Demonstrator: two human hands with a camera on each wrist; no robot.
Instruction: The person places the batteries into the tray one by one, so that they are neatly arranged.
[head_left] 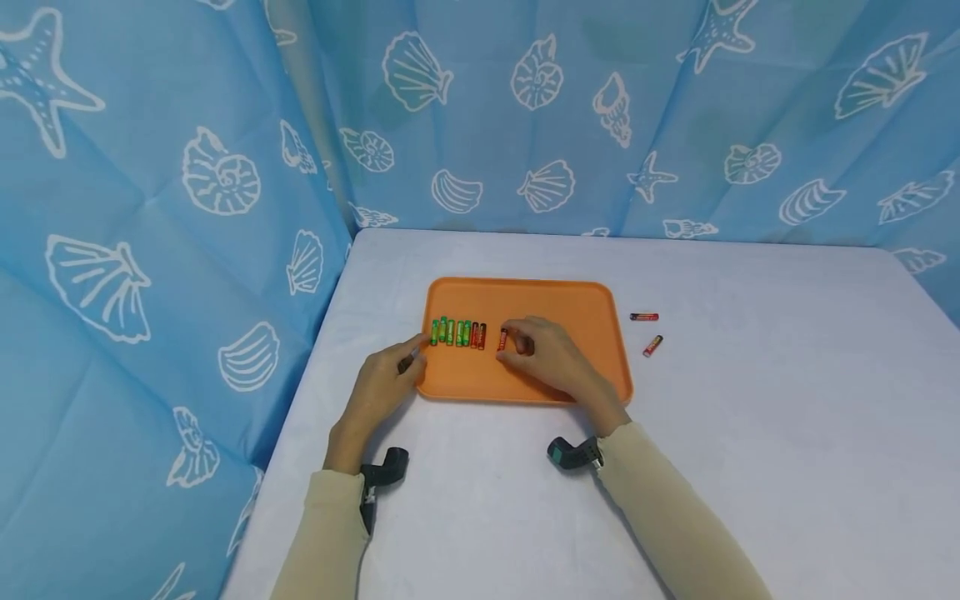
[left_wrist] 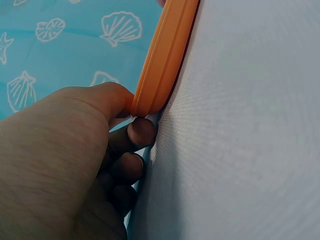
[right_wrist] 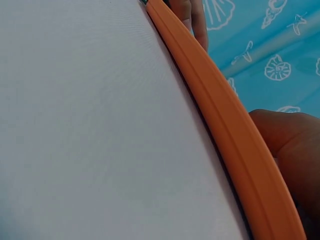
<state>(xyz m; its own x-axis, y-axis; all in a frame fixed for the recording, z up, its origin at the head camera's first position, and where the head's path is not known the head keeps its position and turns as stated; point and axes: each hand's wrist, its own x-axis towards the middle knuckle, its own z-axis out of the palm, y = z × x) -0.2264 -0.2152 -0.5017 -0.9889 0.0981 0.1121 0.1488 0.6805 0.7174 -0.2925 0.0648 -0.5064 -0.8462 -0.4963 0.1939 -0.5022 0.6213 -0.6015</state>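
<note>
On the orange tray point(head_left: 555, 300), my right hand point(head_left: 551, 354) pinches a red-and-black battery point(head_left: 503, 338) between thumb and forefinger. Left of it stands a side-by-side row: several green batteries point(head_left: 451, 332), then two red batteries point(head_left: 478, 336). My left hand point(head_left: 384, 383) grips the tray's left edge near the front corner; the left wrist view has the thumb point(left_wrist: 117, 97) against the rim and the curled fingers point(left_wrist: 141, 132) beside it. In the right wrist view, the tray's side wall point(right_wrist: 235, 135) hides most of the right hand point(right_wrist: 295, 145) and its battery.
Two more red batteries, one lying crosswise point(head_left: 644, 317) and one slanted point(head_left: 653, 346), are on the white tablecloth point(head_left: 750, 358) right of the tray. A blue curtain point(head_left: 480, 108) with shell prints hangs behind the table and along its left side.
</note>
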